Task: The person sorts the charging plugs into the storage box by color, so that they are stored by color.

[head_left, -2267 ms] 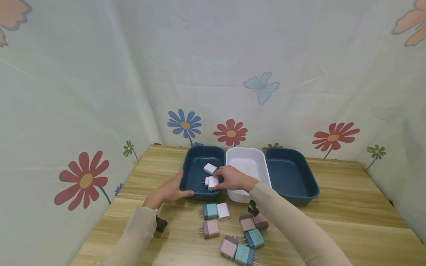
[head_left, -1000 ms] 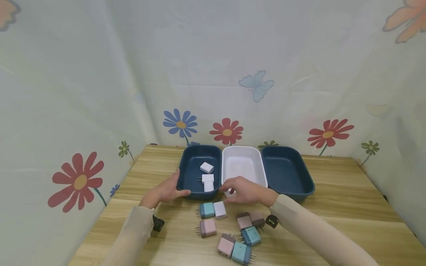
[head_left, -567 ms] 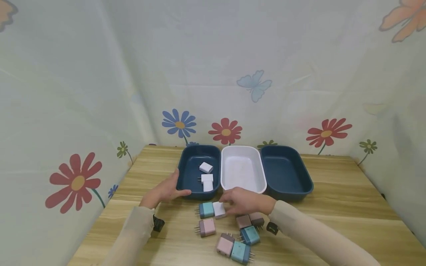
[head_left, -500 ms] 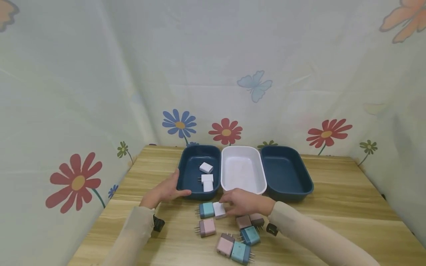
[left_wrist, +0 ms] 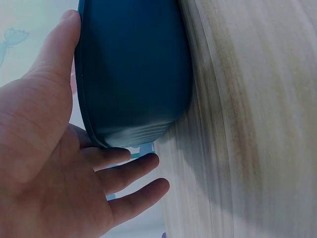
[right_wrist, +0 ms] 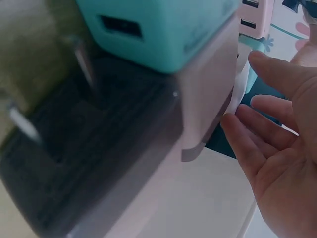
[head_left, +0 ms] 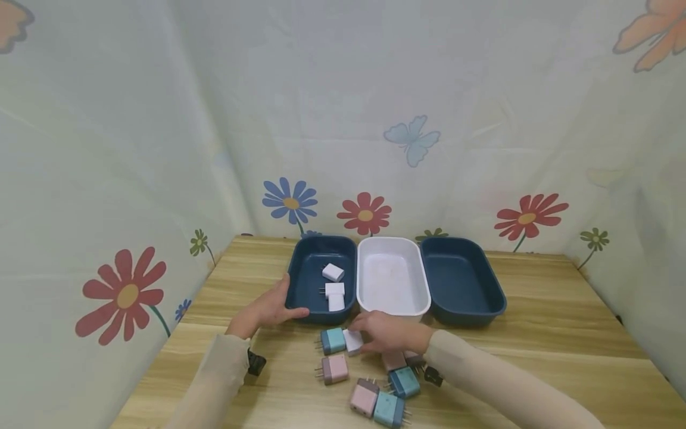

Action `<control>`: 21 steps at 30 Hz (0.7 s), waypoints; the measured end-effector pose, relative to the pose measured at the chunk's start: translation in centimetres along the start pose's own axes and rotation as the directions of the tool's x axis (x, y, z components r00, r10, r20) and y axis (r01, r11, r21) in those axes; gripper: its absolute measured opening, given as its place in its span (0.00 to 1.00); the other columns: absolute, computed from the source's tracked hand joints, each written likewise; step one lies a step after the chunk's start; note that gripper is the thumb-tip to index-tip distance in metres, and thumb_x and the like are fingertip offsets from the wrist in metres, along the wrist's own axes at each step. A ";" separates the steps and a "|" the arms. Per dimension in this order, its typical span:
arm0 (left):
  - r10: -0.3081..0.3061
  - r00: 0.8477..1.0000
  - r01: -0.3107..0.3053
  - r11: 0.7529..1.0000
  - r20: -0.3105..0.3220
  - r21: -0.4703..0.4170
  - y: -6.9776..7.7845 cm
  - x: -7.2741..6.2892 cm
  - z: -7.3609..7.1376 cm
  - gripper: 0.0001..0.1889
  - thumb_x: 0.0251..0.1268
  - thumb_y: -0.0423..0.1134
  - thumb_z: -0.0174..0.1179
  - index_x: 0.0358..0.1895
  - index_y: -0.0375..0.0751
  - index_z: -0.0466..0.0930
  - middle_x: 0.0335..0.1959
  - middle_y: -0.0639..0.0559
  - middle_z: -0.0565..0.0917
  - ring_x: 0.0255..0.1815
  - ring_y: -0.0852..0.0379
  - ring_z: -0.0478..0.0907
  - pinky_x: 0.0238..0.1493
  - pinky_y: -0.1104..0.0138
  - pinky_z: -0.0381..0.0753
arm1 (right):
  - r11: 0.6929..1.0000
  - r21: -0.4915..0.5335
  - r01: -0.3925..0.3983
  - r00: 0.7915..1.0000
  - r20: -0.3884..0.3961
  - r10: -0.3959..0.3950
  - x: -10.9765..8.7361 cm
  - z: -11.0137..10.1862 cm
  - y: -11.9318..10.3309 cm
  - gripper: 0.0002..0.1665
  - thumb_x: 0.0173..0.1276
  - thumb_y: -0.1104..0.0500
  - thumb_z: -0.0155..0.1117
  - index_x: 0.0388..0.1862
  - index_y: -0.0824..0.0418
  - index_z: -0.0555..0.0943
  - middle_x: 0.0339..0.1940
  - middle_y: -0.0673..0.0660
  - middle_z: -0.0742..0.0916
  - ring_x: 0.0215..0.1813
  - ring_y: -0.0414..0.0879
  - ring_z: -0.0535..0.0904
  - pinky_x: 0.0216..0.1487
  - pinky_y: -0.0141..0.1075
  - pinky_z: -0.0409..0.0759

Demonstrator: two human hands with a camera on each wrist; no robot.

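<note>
Hands [head_left: 270,305] [head_left: 388,331] over wooden table [head_left: 563,339], flowered backdrop [head_left: 343,107]

In the head view, the pale, flower-printed fabric backdrop [head_left: 343,89] is lit softly and evenly, while the wood-grain tabletop [head_left: 536,333] is touched by faint sheen. A soft shadow is thrown beside the dark blue, rounded plastic tray [left_wrist: 133,64]. The dark-ended, block-shaped plastic adapter [right_wrist: 99,163] is blurred, its metal prongs [right_wrist: 83,64] smeared.
</note>
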State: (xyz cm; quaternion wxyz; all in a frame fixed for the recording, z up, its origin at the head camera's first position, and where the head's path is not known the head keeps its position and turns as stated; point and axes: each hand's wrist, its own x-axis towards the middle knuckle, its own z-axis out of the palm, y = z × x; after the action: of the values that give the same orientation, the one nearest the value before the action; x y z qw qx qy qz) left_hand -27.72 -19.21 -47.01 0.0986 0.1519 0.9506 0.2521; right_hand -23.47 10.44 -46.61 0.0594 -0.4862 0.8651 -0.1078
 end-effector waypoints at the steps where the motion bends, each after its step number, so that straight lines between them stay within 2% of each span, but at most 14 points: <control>1: -0.001 1.000 0.001 1.000 0.001 -0.001 0.0 0.0 0.0 0.58 0.57 0.60 0.62 0.72 0.26 0.33 0.73 0.30 0.42 0.73 0.38 0.44 0.69 0.49 0.50 | 1.000 -0.003 0.001 1.000 -0.001 -0.001 0.1 0.1 0.0 0.23 0.59 0.54 0.70 0.52 0.62 0.81 0.47 0.53 0.84 0.49 0.38 0.78 0.51 0.27 0.74; 9: -0.001 1.000 0.001 1.000 0.002 -0.007 -0.2 0.0 0.1 0.58 0.56 0.60 0.63 0.72 0.25 0.34 0.73 0.30 0.43 0.73 0.38 0.45 0.69 0.49 0.51 | 1.000 -0.004 -0.005 0.999 0.042 0.005 0.5 0.2 -0.5 0.24 0.56 0.51 0.73 0.52 0.58 0.82 0.43 0.48 0.82 0.40 0.36 0.74 0.43 0.24 0.73; 21: 0.035 0.999 -0.035 0.999 -0.029 -0.012 -0.6 0.1 0.4 0.58 0.57 0.59 0.63 0.73 0.26 0.34 0.73 0.30 0.43 0.73 0.38 0.46 0.69 0.49 0.52 | 0.994 -0.108 -0.022 0.996 0.086 0.031 1.0 0.3 -0.8 0.26 0.54 0.46 0.73 0.50 0.55 0.82 0.39 0.46 0.78 0.33 0.34 0.70 0.34 0.23 0.71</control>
State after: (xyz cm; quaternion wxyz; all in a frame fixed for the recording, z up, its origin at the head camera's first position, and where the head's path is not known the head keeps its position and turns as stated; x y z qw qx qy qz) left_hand -27.80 -19.48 -47.63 0.0816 0.1644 0.9475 0.2620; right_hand -23.28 9.17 -46.69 0.0726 -0.4815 0.8726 -0.0393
